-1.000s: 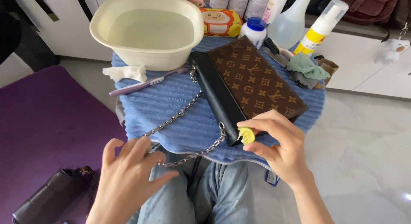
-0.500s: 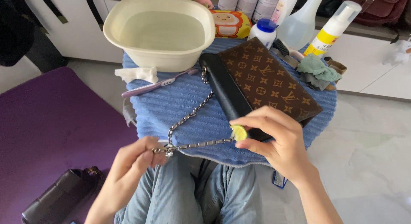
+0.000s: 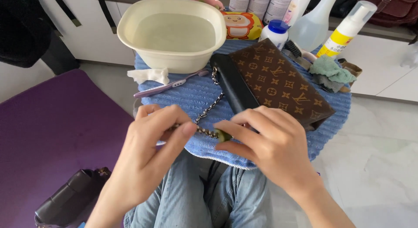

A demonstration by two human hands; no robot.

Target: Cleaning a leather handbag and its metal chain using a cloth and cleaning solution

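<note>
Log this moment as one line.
left hand: pinching chain | right hand: small green piece on chain | bag: on blue towel

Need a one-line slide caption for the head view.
Both hands, left hand and right hand, pinch a bag's metal chain over a blue towel.

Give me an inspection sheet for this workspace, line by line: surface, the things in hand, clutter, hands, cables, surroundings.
Surface: blue ribbed towel spread over a small round stand.
Things in hand: metal chain of the brown patterned bag, pulled taut between both hands; a small yellow-green piece pressed to it.
Clutter: cream basin holding water, purple toothbrush, white wipe, green cloth, bottles along the far edge.
Hands: left hand pinches the chain; right hand holds the yellow-green piece against the chain.
Cables: nothing seen.
Surroundings: purple mat, dark bag on the floor, white cabinets, pale tiles.
</note>
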